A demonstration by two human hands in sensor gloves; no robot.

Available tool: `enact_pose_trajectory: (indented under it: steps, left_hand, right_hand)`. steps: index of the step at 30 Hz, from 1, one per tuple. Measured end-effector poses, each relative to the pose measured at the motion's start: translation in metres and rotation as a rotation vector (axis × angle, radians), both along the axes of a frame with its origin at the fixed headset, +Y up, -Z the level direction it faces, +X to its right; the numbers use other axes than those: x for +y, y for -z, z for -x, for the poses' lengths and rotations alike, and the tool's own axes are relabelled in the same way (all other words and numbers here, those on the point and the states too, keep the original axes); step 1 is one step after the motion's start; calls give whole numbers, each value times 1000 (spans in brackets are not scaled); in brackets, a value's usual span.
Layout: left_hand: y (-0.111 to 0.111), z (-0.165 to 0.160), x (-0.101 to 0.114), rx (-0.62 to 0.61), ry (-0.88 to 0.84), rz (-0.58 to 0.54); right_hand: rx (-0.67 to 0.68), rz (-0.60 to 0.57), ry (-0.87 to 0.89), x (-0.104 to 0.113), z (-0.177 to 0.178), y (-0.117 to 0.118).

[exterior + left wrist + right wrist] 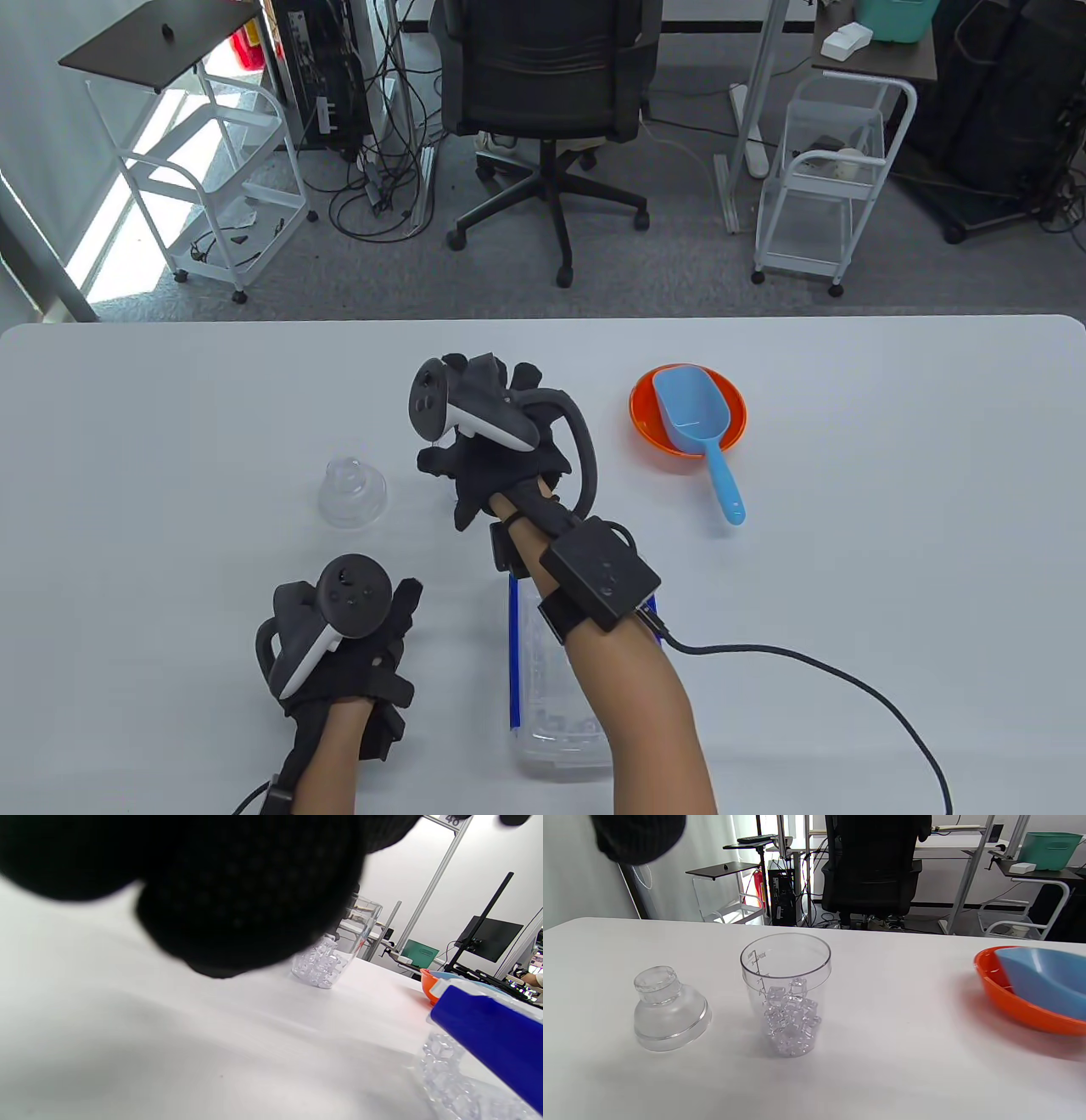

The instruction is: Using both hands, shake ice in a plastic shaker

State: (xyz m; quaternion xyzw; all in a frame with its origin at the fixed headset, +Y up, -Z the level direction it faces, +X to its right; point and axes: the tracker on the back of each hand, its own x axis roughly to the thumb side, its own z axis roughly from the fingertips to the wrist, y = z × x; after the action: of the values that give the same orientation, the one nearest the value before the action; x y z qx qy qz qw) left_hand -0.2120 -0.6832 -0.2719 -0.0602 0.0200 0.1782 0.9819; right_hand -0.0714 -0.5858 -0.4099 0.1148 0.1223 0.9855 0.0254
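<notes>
Shaker cup point(785, 1001): stands open mid-bench, ice point(791, 1018) inside; its lid point(668, 1010) sits apart, just beside it.
Right hand point(496, 433): above the cup, holding nothing; finger spread unclear.
Left hand point(339, 645): near the bench's front edge, empty, well apart.
Risk: shaking uncapped would likely spill ice.

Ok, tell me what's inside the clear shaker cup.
The shaker cup holds clear ice cubes piled in its lower half, its top open. In the table view the right hand covers the cup.
</notes>
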Motion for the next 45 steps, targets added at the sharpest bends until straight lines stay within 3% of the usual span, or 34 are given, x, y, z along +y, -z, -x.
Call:
enact_pose_trajectory:
  steps: [2, 5, 10, 15, 20, 23, 28, 35, 41, 45]
  left_hand:
    - [-1, -4, 2, -28, 19, 2]
    - [-1, 0, 2, 3, 37, -18]
    - [1, 5, -3, 25, -48, -3]
    - [1, 2, -4, 9, -14, 1]
    - [3, 4, -9, 25, -23, 23]
    - [4, 6, -11, 35, 6, 28]
    - [3, 6, -11, 43, 7, 27]
    - [2, 12, -10, 69, -9, 13]
    - [3, 17, -12, 78, -7, -5]
    - [4, 19, -14, 100, 63, -8]
  right_hand:
    - [-22, -7, 60, -28, -1, 13]
    - [-82, 80, 167, -63, -6, 30]
    - [-99, 224, 191, -89, -5, 44]
    - [-146, 144, 141, -94, 1, 49]
    - [-159, 84, 243, -98, -2, 46]
    - [-117, 51, 297, -89, -8, 39]
    - [-5, -53, 390, -52, -30, 18]
    - [119, -206, 370, 1, -88, -37]
    - [129, -314, 424, -3, -150, -98]
    - [110, -234, 440, -12, -178, -126]
